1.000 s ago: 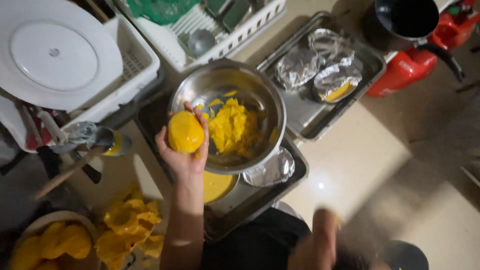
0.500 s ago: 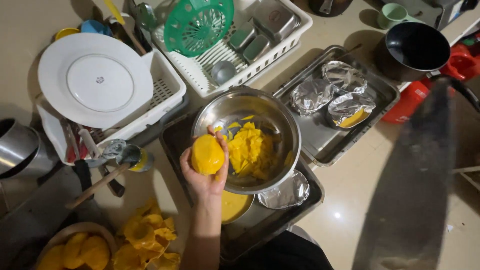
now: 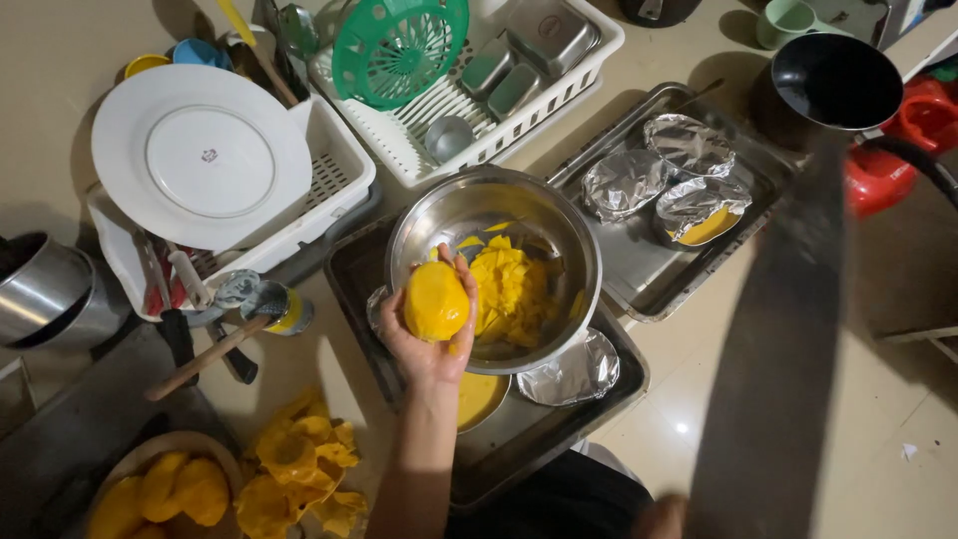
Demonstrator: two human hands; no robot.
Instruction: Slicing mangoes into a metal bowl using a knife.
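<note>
My left hand (image 3: pixel 424 351) grips a peeled yellow mango (image 3: pixel 435 299) over the near rim of a steel bowl (image 3: pixel 559 215). Cut mango pieces (image 3: pixel 514 284) lie inside the bowl. A long dark knife blade (image 3: pixel 778 349) stands blurred and close to the camera at the right, running from the bottom edge upward. Only a sliver of my right hand (image 3: pixel 661 517) shows at the bottom edge, at the base of the blade; its grip is mostly out of view.
The bowl sits in a metal tray (image 3: pixel 599 409) with foil cups; a second tray (image 3: pixel 639 269) behind holds more foil cups (image 3: pixel 624 183). Dish racks with a white plate (image 3: pixel 200 155) and green basket (image 3: pixel 399 45) stand behind. Mango peels (image 3: pixel 299 464) and a bowl of mangoes (image 3: pixel 165 489) lie near left. A black pan (image 3: pixel 833 80) is far right.
The knife blade has risen into view on the right and stays there. My left hand keeps the mango at the bowl's rim. The view has shifted slightly.
</note>
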